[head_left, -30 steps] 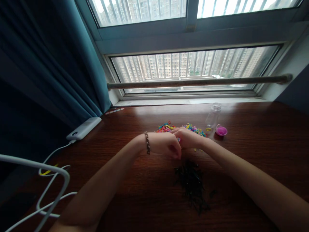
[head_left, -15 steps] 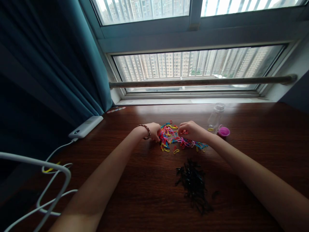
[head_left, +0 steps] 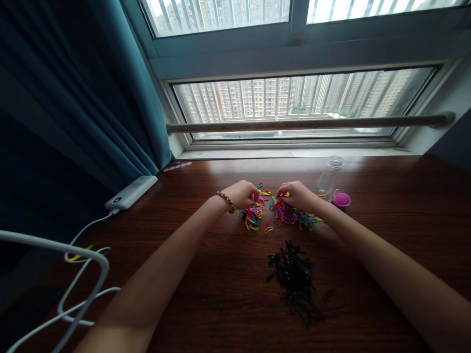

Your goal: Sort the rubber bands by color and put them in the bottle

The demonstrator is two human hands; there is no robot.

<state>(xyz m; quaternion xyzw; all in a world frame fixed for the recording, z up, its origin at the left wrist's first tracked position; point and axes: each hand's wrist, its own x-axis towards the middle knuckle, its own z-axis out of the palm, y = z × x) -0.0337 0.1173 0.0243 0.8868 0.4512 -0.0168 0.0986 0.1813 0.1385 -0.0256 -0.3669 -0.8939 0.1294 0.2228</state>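
Small colourful hair elastics lie on the wooden surface in two heaps, a left heap (head_left: pixel 251 215) and a right heap (head_left: pixel 285 213). My left hand (head_left: pixel 243 193), with a braided bracelet on the wrist, reaches over the left heap with its fingers curled down. What its fingertips hold is hidden. At the upper edge of the right heap, my right hand (head_left: pixel 297 195) pinches, and a bit of yellow elastic shows at its fingers. Closer to me is a pile of black elastics (head_left: pixel 294 279).
A clear bottle (head_left: pixel 329 176) stands behind my right wrist, beside a pink cap (head_left: pixel 342 199). At left, a white power bank (head_left: pixel 131 192) has a cable plugged in, near a white tube frame (head_left: pixel 99 264). The window and its rail (head_left: pixel 294 125) are beyond.
My left hand has moved right and slightly up over its heap. My right hand has shifted a little right. The gap between the two heaps of colourful elastics is wider.
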